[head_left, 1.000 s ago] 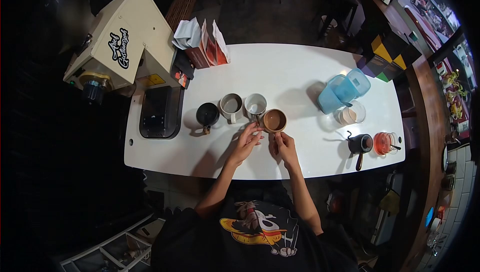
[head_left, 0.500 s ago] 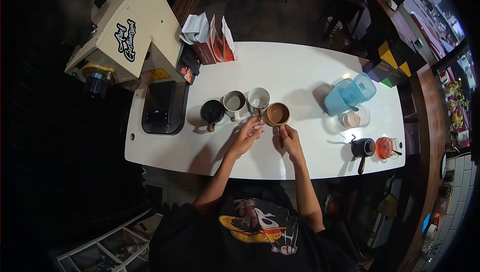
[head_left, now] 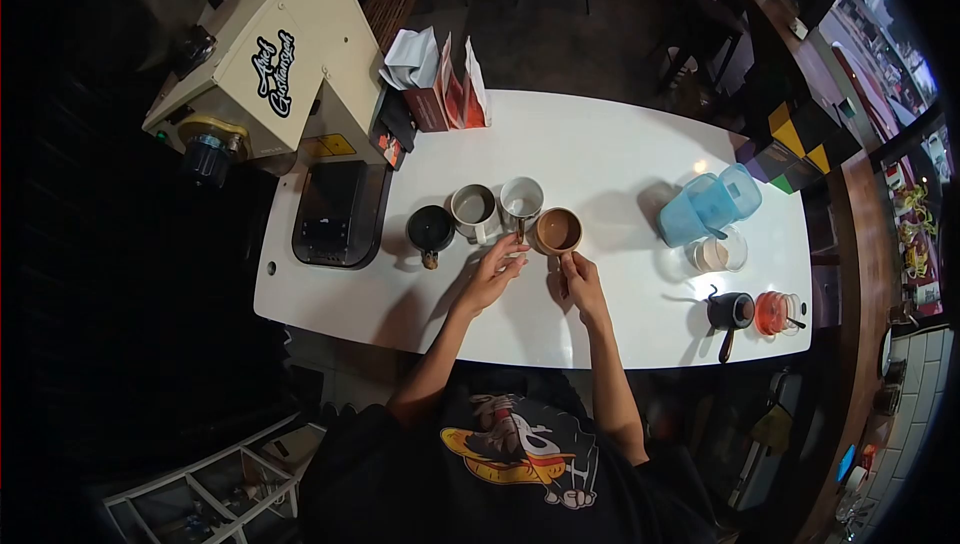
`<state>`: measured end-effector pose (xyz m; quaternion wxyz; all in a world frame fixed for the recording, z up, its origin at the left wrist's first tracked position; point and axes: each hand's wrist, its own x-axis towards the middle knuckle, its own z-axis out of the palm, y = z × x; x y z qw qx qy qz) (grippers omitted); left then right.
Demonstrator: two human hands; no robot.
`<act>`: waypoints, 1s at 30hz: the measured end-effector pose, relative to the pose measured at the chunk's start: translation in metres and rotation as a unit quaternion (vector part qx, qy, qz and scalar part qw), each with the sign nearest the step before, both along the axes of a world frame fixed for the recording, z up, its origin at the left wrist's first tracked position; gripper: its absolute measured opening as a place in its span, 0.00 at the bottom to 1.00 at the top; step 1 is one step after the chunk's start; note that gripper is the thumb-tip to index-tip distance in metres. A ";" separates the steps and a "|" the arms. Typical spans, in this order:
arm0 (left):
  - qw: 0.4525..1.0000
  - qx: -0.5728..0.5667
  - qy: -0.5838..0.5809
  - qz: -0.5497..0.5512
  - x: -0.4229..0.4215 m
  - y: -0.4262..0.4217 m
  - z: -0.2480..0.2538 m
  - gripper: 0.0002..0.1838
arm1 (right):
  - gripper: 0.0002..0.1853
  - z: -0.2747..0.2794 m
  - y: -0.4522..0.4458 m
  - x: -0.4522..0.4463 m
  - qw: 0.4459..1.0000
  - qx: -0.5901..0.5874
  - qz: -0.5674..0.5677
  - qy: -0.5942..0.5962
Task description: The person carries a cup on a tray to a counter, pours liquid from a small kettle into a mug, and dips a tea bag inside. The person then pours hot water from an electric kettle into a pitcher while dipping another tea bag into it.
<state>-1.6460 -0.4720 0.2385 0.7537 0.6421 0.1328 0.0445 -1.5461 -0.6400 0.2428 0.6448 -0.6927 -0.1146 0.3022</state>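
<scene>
Brown mug (head_left: 558, 231), just right of frame center; my right fingers (head_left: 575, 272) pinch its handle, my left fingers (head_left: 500, 260) spread near the white mug (head_left: 522, 198). I judge this a positioning step; the next move calls for a level grip.

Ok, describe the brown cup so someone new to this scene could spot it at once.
On the white table, find the person's right hand, which holds the brown cup. The white cup, grey cup and black cup are all to its left; it alone is brown.
</scene>
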 end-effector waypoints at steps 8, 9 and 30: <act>1.000 0.008 -0.003 0.011 -0.001 0.009 -0.002 0.30 | 0.18 -0.003 0.010 0.002 1.000 0.005 0.015 -0.004; 1.000 0.009 -0.005 0.013 -0.001 0.010 -0.002 0.30 | 0.18 -0.003 0.011 0.002 1.000 0.005 0.014 -0.004; 0.999 0.014 0.007 0.041 -0.075 0.035 0.029 0.22 | 0.12 0.009 -0.009 -0.059 0.995 -0.044 -0.060 -0.060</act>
